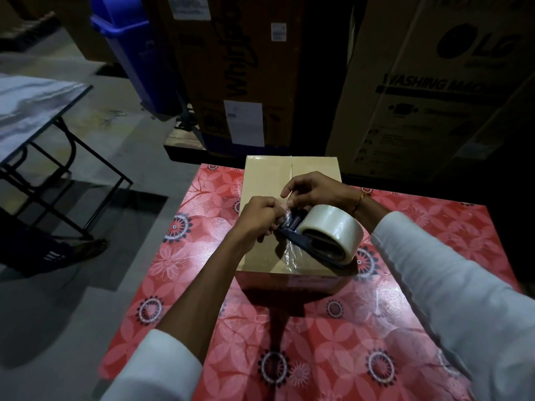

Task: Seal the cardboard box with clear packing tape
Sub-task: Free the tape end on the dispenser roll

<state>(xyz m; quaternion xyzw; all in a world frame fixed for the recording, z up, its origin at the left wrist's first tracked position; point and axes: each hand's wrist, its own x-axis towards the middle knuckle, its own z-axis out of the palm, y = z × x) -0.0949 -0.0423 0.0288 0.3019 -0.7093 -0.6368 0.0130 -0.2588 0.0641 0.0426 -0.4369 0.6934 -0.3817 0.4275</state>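
A small cardboard box (266, 180) with closed flaps stands on a red flowered table (318, 342). On its top lies a dark tape dispenser (295, 240) carrying a roll of clear packing tape (333, 224). My left hand (257, 218) pinches the crumpled free end of the tape at the dispenser's front. My right hand (315, 188) reaches over from the far side, its fingertips on the same tape end. A wrinkled strip of clear tape (289, 256) hangs over the box's near top edge.
Large appliance cartons (428, 82) stand behind the table, with a blue bin (136, 50) to their left. A folding table (31, 111) stands at left. A person's sandalled foot (84, 248) rests on the floor near the red table's left side.
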